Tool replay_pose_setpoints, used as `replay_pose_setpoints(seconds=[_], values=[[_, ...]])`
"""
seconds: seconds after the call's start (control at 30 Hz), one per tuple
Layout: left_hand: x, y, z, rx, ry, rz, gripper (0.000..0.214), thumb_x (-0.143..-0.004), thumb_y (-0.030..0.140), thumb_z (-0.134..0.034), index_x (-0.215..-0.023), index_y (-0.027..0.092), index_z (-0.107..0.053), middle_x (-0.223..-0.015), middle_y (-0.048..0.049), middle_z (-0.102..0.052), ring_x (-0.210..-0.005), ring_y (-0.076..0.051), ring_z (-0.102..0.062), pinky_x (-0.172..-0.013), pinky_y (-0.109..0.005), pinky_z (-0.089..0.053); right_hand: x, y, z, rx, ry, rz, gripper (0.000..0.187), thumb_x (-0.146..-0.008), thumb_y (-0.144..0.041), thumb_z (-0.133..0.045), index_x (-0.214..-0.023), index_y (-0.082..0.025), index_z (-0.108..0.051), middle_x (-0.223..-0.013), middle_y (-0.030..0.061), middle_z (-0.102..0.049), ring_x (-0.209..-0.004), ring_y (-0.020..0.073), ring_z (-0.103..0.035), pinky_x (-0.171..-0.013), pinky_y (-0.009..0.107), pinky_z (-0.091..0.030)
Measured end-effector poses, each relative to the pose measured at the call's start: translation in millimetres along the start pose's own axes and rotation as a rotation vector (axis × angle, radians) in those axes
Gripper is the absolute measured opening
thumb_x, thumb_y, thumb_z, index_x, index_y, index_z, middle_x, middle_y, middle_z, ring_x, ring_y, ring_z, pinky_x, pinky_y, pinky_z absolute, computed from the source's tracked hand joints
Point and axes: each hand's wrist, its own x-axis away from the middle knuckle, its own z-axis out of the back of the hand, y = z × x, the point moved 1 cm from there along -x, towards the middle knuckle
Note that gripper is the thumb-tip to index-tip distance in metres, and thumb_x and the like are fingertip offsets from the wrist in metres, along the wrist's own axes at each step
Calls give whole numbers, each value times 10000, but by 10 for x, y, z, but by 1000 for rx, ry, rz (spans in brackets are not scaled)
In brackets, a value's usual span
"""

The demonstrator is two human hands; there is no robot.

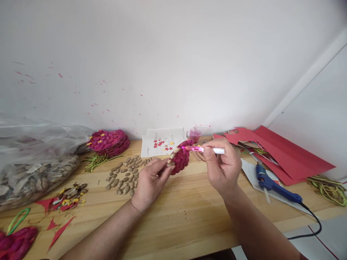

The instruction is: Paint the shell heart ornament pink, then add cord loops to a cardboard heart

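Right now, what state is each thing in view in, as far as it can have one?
Left hand: gripping the piece's edge
Right hand: holding the brush
Piece: partly magenta, pale along its edge
Brush: smeared pink, tip at the piece
Cup: upright, pink-stained
Brown nut-like pieces: loose, unpainted
Plastic bag: partly filled
Glue gun: lying down, corded; heat cannot be told
Red sheets: overlapping

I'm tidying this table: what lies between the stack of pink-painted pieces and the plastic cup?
The head view shows white paper bearing red and yellow stars between the stack and cup.
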Motion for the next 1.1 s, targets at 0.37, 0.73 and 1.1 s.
replay_pose_setpoints(seconds=[0.37,0.73,1.1], values=[[12,21,4,46,-55,68,226,-970,250,-633,-755,193,-670,-665,13,-545,-643,-134,-492,-633,-242,-408,36,-12,-18,11,-47,45,66,-948,-185,-630,-972,-230,-672,-855,23,-670,-796,187,-625,-759,374,-515],[-1,73,27,167,-97,193,290,-961,329,-647,-712,181,-671,-663,2,-586,-649,-138,-507,-632,-261,-404,58,-45,-93,100,-174,260,182,-906,-120,-655,-1040,-243,-655,-838,12,-708,-861,205,-620,-796,397,-513],[15,41,-5,365,-109,352,293,-922,399,-679,-745,170,-725,-635,-1,-532,-602,-127,-444,-541,-241,-386,25,62,-50,4,-115,110,143,-934,-131,-637,-1025,-236,-673,-884,26,-643,-847,187,-601,-758,362,-497]])
